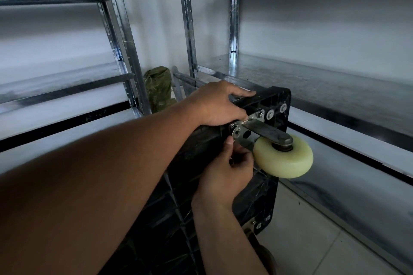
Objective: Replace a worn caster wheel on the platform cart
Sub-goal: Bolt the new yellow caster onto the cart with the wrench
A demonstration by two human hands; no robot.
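head view: platform cart (254, 198) stands on edge, with the pale caster wheel (283, 158) bolted at its upper corner. left hand (220, 105) grips the cart's top rim. right hand (228, 172) curls beneath the bracket (266, 130), fingertips hidden, so its grip cannot be told.

Two galvanised steel shelving racks meet in a corner: the left rack (120, 35) and the right rack (312, 78), whose slotted uprights carry bare, scuffed metal shelves. A crumpled green sack (157, 87) sits low in the corner between them, against the white wall (154, 6). Pale floor tiles (312, 219) show under the right rack.
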